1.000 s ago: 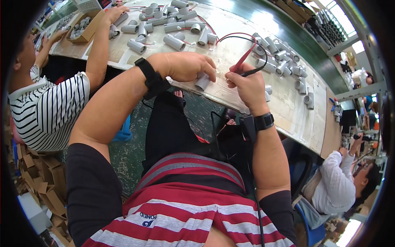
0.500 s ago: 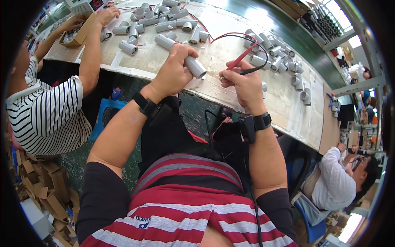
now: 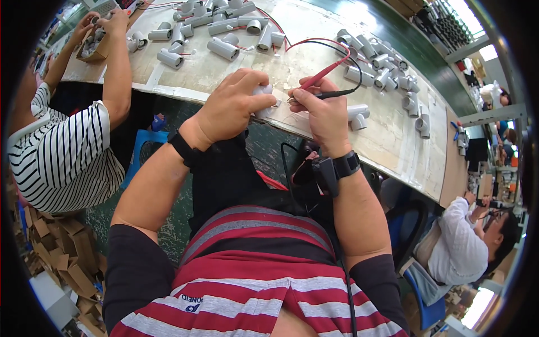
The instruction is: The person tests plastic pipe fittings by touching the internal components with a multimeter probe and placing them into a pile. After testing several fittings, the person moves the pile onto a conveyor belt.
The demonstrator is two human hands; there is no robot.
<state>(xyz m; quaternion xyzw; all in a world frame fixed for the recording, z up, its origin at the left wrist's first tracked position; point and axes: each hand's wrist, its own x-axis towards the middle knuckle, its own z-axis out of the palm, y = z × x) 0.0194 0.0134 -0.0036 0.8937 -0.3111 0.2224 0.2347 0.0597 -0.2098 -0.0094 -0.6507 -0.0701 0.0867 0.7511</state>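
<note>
My left hand is wrapped round a grey cylindrical fitting, mostly hidden by the fingers, over the table's near edge. Its thumb and forefinger reach toward the fitting's right end, where a small metallic bit shows. Close by on the right, my right hand pinches a pair of test probes: a red probe and a black probe. Their tips point left at the fitting's end; whether they touch it I cannot tell. Red and black leads loop from the probes back across the table.
Several grey tee-shaped fittings lie on the worktable, with another cluster to the right. One fitting lies beside my right hand. A co-worker's hands work over a cardboard box at far left. Another person sits right.
My left hand has turned the fitting and shifted its grip toward the end. My right hand has moved left, bringing the probe tips close to it. The left co-worker's hands have come together.
</note>
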